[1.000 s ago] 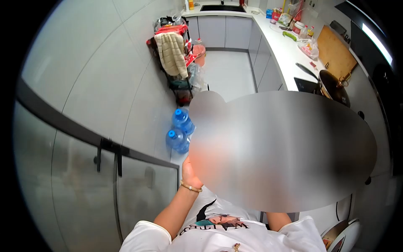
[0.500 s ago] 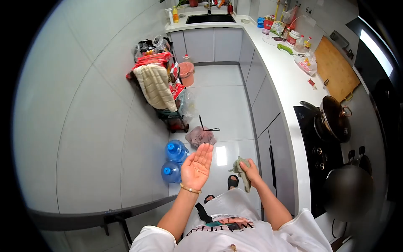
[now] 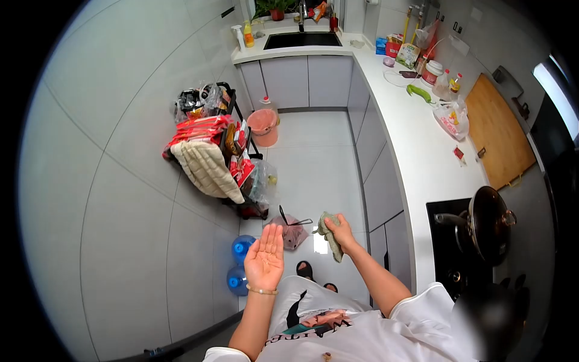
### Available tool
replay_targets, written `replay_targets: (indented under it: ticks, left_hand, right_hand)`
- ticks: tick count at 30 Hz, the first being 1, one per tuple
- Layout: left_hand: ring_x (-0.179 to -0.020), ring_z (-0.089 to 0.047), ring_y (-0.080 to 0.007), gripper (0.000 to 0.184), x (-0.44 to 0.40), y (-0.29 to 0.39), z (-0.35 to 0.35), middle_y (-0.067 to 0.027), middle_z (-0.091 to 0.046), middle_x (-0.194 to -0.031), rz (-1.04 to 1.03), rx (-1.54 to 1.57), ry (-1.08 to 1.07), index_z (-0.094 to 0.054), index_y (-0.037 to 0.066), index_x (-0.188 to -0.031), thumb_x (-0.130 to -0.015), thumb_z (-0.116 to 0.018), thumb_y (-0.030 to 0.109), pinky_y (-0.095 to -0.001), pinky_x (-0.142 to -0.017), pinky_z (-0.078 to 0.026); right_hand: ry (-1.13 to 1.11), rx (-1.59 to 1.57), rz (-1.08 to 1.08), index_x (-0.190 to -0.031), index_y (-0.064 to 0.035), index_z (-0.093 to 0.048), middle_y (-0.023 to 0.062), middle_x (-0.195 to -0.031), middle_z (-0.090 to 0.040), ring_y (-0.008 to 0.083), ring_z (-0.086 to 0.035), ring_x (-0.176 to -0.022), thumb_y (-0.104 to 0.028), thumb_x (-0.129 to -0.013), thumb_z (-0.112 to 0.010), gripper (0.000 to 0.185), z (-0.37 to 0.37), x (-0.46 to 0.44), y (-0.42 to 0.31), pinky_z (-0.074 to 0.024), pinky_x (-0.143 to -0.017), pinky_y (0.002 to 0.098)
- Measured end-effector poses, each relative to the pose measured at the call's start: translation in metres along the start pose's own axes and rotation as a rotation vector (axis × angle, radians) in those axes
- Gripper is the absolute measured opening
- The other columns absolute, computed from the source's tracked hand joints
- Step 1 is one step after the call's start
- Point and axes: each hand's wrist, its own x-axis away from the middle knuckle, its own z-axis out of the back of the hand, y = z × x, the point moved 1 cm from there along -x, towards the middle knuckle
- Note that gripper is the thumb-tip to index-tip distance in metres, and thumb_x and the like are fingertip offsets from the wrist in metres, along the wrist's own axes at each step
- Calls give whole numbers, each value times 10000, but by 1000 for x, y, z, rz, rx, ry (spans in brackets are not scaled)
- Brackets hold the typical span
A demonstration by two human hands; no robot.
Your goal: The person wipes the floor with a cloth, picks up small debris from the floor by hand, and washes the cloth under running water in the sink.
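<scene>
Grey-green cloth is grasped in the right hand, above the floor tiles before the body. Left of it, the left hand is palm up, fingers extended. A plastic bag sits just beyond; blue water jugs stand near left. The floor strip runs far between the loaded cart on the left and grey cabinets under the white countertop's curving edge on the right.

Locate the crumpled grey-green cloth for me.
In the head view, the crumpled grey-green cloth is held in the person's bare right hand, just right of centre; the open, upturned left hand is to its left.
</scene>
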Motion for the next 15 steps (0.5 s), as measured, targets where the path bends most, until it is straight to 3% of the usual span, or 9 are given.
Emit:
replay_targets:
  ticks: [3, 6, 15]
  left_hand:
    - [-1292, -358, -307, 402, -29, 13, -6, -196, -452, -1320, 1, 6, 38, -432, -79, -1255, -928, -329, 129, -403, -1071, -333]
    - [-1297, -352, -300, 401, -67, 33, -2, -194, -448, -1325, 67, -51, -63, -433, -76, -1257, -931, -328, 134, -395, -1074, -328]
    - [-1311, -329, -289, 392, -130, 58, -17, -175, -435, -1342, 63, 40, -25, -419, -61, -1271, -937, -335, 126, -393, -1075, -326]
  right_hand:
    - [90, 128, 59, -955, -53, -460, 81, -802, -573, 150, -555, -622, -292, -876, -608, 292, -7, -39, 1, -476, -518, 304]
    - [62, 19, 22, -962, -45, -458, 77, -797, -570, 147, -542, -625, -287, -873, -609, 299, -20, -57, -42, -461, -527, 304]
    - [78, 121, -36, -1025, -39, -467, 85, -820, -582, 152, -544, -678, -295, -864, -619, 338, -34, -127, -96, -455, -590, 313]
